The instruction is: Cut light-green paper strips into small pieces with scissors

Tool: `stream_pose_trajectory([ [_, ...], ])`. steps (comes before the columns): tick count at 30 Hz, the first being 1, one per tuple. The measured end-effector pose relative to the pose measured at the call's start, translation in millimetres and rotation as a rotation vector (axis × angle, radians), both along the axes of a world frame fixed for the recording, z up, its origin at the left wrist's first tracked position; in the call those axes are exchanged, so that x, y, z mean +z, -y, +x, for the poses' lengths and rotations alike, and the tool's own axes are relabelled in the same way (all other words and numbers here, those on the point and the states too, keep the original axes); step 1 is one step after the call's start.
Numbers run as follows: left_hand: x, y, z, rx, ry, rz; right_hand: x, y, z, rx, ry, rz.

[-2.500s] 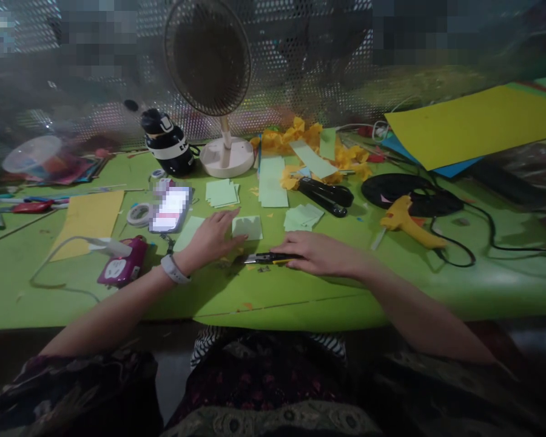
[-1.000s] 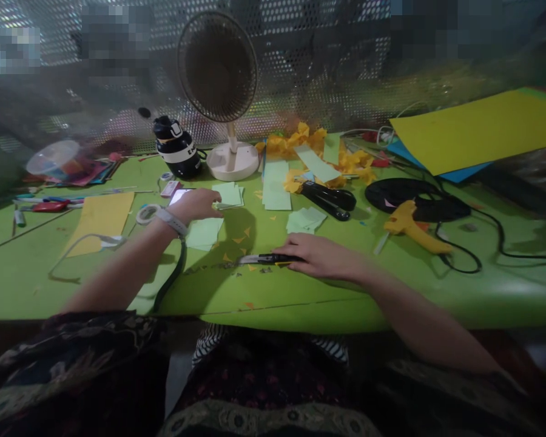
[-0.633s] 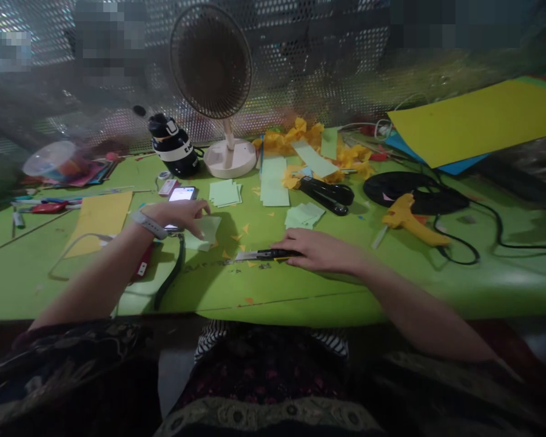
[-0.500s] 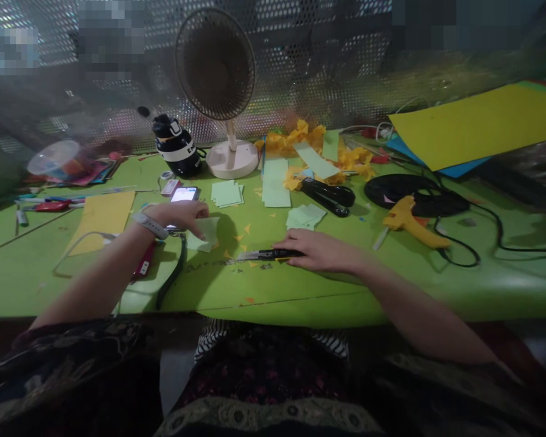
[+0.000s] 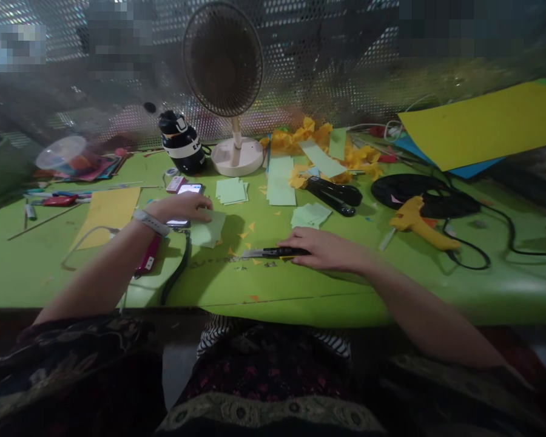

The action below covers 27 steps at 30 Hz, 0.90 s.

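My right hand (image 5: 317, 247) is closed around a black utility knife (image 5: 279, 252), its blade out and pointing left, low over the table. My left hand (image 5: 187, 207), with a pale wristband, hovers above a phone (image 5: 190, 190) that it partly covers. Its fingers are loosely bent, with thumb and forefinger slightly apart beside the top edge of some pale green paper squares (image 5: 208, 230). A neat stack of green squares (image 5: 232, 190) lies behind, and a looser green pile (image 5: 311, 215) sits beyond my right hand. Small orange scraps (image 5: 243, 235) are scattered near the blade.
A black stapler (image 5: 332, 195) lies by longer green strips (image 5: 281, 181). A yellow glue gun (image 5: 423, 226) with its cord rests at right. At the back stand a fan (image 5: 236, 155) and a black bottle (image 5: 182, 145). A dark strap (image 5: 177, 270) lies beneath my left wrist.
My left thumb has drawn up off the green paper toward the forefinger. The right hand keeps the knife in about the same place. The whole view has shifted slightly.
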<state>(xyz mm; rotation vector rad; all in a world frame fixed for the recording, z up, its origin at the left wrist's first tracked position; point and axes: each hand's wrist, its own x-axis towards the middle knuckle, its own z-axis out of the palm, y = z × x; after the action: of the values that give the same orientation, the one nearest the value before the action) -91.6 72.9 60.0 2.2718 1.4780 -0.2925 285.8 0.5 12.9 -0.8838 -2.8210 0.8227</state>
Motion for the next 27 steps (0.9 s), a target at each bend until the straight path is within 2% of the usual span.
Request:
stream_pose_trajectory([
  [5, 18.4, -8, -8, 0.097, 0.032, -0.040, 0.9, 1, 0, 0.007, -0.008, 0.013],
  [8, 27.8, -16, -12, 0.100, 0.051, -0.051, 1.0, 2, 1, 0.017, -0.012, 0.020],
  [15, 41.2, -33, 8, 0.161, 0.199, -0.012, -0.5, 1, 1, 0.010, -0.011, 0.025],
  [18, 33.6, -50, 15, 0.191, 0.261, -0.002, 0.6, 1, 1, 0.004, -0.009, 0.021],
  [21, 16.1, -73, 15, 0.176, 0.326, -0.016, -0.6, 1, 2, 0.012, -0.005, 0.026],
  [24, -3.4, -95, 13, 0.225, 0.287, -0.033, -4.1, 2, 2, 0.013, 0.000, 0.039],
  [27, -18.5, -111, 7, 0.214, 0.226, -0.005, -6.2, 2, 2, 0.001, 0.008, 0.048],
])
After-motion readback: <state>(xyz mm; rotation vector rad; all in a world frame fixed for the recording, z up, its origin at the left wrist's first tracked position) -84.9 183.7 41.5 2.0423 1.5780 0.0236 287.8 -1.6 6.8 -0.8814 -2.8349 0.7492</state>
